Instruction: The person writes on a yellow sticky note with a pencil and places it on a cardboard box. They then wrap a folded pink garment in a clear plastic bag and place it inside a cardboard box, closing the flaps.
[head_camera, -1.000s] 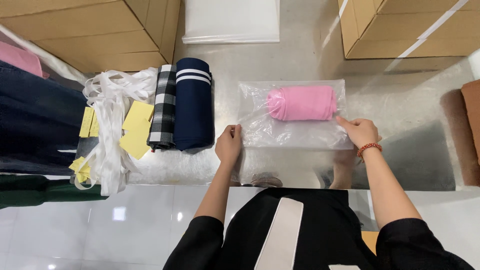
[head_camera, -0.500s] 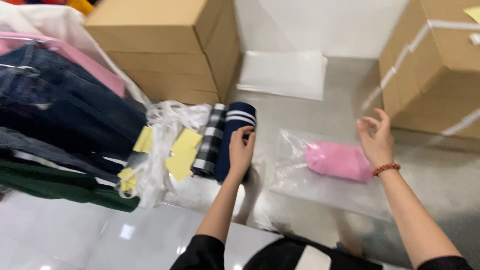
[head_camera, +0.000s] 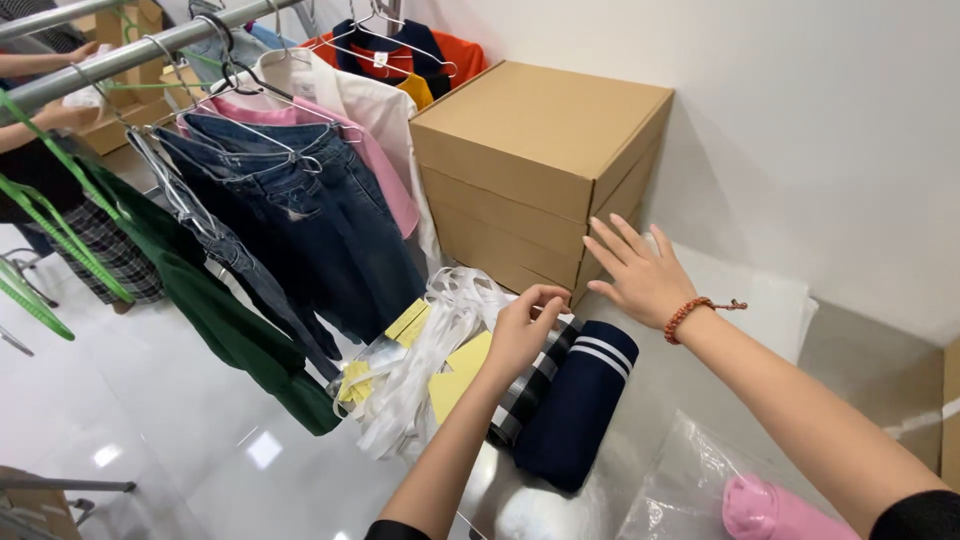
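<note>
Checked folded cloth (head_camera: 535, 385), black and white, lies on the grey table (head_camera: 680, 400) just beside a rolled navy garment (head_camera: 575, 410) with white stripes at its upper end; the two touch along their long sides, the navy one at 3 o'clock of the checked one. The left hand (head_camera: 520, 330) rests over the upper end of the checked cloth, fingers curled and pinched together at the tips; whether they actually grip cloth or one of the white straps cannot be told. At 9 o'clock of that hand sits a heap of white straps (head_camera: 430, 370) mixed with yellow paper tags (head_camera: 465, 360) and clear plastic, spilling toward the edge of the table. The right hand (head_camera: 640, 275) hovers open at 2 o'clock of the left hand, fingers spread, palm down, holding nothing, close to the lower corner of the cardboard box (head_camera: 540, 170) that stands on the table at 12 o'clock. A red bead bracelet (head_camera: 690, 312) circles its wrist. At 5 o'clock, near the frame's bottom edge, a pink garment in a clear plastic bag (head_camera: 770, 510) lies well apart from both hands. A rail with hanging jeans (head_camera: 310, 210), a green garment (head_camera: 220, 320) and shirts fills the 10 o'clock side.
</note>
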